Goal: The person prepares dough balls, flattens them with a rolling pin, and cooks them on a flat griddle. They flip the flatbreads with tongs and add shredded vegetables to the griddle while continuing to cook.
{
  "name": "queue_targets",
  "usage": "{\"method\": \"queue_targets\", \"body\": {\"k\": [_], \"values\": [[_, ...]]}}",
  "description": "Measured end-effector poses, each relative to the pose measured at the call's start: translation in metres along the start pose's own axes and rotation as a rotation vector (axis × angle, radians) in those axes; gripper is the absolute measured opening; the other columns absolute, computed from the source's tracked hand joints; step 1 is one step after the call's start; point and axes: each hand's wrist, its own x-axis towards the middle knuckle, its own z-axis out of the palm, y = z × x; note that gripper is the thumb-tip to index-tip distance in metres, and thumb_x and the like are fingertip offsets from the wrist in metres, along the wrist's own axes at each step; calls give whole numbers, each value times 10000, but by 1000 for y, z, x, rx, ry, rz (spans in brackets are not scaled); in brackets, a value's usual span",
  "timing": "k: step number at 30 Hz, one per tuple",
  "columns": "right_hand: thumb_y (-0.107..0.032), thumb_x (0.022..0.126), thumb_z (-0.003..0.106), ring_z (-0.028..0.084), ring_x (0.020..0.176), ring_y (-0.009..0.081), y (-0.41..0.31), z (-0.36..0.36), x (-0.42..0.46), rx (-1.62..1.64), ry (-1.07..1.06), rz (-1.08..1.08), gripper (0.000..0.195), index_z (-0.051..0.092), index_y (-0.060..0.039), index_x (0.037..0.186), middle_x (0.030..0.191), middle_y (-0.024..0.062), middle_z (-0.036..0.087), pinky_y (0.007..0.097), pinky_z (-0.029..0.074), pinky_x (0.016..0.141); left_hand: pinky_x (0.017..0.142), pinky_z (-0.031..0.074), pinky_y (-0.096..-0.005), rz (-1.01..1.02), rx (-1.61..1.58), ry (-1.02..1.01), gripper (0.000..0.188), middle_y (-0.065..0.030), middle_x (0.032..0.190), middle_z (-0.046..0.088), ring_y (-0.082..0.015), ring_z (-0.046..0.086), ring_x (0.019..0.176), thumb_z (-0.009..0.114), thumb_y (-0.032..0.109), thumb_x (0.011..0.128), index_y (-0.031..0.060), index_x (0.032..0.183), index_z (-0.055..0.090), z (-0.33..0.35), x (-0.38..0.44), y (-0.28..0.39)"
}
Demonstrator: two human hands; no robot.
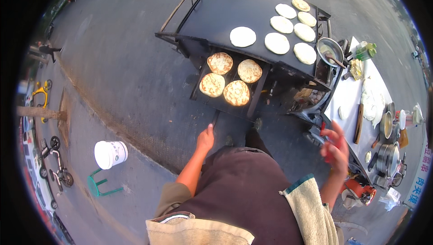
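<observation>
My left hand (205,139) is closed around the dark metal handle (216,117) of a pulled-out rack (216,102) below the griddle. On the rack lie several round flatbreads, browned in patches, one of them a flatbread (236,93) near the front edge. My right hand (335,150) is raised at the right, blurred, with its fingers bent around a red object (323,129) I cannot identify. Above the rack spreads a large black griddle (233,5). Several pale flatbreads sit on its right part, among them a flatbread (243,36) near the front.
A metal bowl (330,50) with a brush hangs at the griddle's right end. The white worktable (348,94) carries dough (371,101), a wooden rolling pin (359,124) and pots (385,158). To the left stand a white bucket (111,154) and a green stool (96,186).
</observation>
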Motion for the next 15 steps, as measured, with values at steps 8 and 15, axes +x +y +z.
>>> {"method": "queue_targets", "body": {"k": [8, 15], "values": [[-450, 1185, 587, 617, 736, 113, 112, 88, 99, -666, -248, 400, 583, 561, -31, 1589, 914, 13, 626, 310, 515, 620, 1101, 519, -602, -63, 33, 24, 808, -384, 1250, 741, -574, 665, 1295, 345, 658, 1176, -5, 1298, 789, -10, -50, -50], [-462, 1173, 607, 608, 725, 117, 146, 86, 91, -807, -507, 615, 496, 690, -83, 1481, 883, 5, 649, 324, 529, 642, 1095, 525, -590, -80, -4, 24, 769, -363, 1263, 747, -564, 663, 1294, 369, 654, 1174, 18, 1308, 781, -12, -59, -51]]}}
